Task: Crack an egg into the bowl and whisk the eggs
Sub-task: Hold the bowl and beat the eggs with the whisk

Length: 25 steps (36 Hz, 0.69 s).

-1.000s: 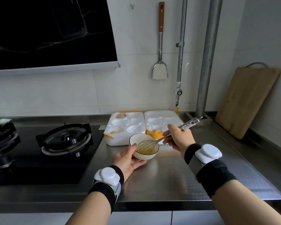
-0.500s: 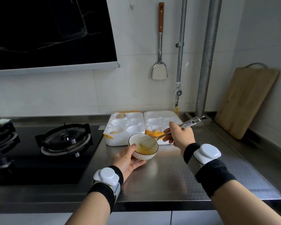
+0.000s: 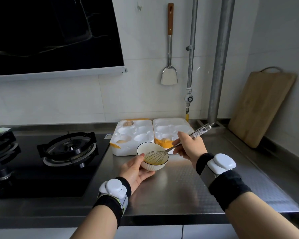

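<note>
My left hand (image 3: 134,169) cups a small white bowl (image 3: 146,147) from below, tilted toward me, just above the steel counter. Yellow beaten egg lies in the bowl's bottom. My right hand (image 3: 190,146) grips the metal handle of a wire whisk (image 3: 156,155), whose loops sit in the egg. Behind the bowl an open white foam egg carton (image 3: 145,129) holds two eggs in its left half, egg (image 3: 128,123) at the back and egg (image 3: 120,141) at the front. An eggshell (image 3: 164,140) sits in the right half.
A black gas hob with burner (image 3: 69,149) fills the counter's left side. A wooden cutting board (image 3: 261,107) leans on the right wall. A spatula (image 3: 169,78) hangs on the tiled wall beside two vertical pipes (image 3: 220,57). A range hood (image 3: 55,35) hangs above the hob.
The whisk head has swept around inside the bowl, blurred half a second ago and sharp now. My right hand shifted slightly with it. The bowl stays in my left hand.
</note>
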### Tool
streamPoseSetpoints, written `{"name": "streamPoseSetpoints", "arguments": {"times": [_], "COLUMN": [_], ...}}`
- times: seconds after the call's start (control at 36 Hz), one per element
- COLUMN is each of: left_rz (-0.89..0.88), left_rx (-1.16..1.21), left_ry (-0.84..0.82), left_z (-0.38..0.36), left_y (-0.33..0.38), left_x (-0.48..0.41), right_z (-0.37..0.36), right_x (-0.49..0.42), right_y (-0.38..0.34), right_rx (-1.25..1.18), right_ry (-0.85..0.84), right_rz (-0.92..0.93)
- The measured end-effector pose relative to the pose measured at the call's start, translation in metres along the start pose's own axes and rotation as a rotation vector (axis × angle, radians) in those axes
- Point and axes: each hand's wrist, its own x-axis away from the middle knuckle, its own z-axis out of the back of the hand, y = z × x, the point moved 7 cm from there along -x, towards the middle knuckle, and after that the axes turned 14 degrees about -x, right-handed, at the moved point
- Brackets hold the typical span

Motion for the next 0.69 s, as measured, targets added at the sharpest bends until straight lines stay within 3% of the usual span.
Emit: {"name": "streamPoseSetpoints", "arguments": {"times": [0.61,0.69], "left_rz": [-0.005,-0.009], "left_rx": [0.000,0.003], "left_ry": [-0.001,0.003], "left_z": [0.0007,0.0014], "left_y": [-0.0013,-0.0007], "left_x": [-0.0018,-0.0020], "right_z": [0.0035,0.0007], "right_x": [-0.0011,-0.0004], "right_y": [0.0009,0.0010], "right_rx": [-0.084,0.000], "right_ry": [0.018,-0.012], "right_rz": [-0.015,-0.019]}}
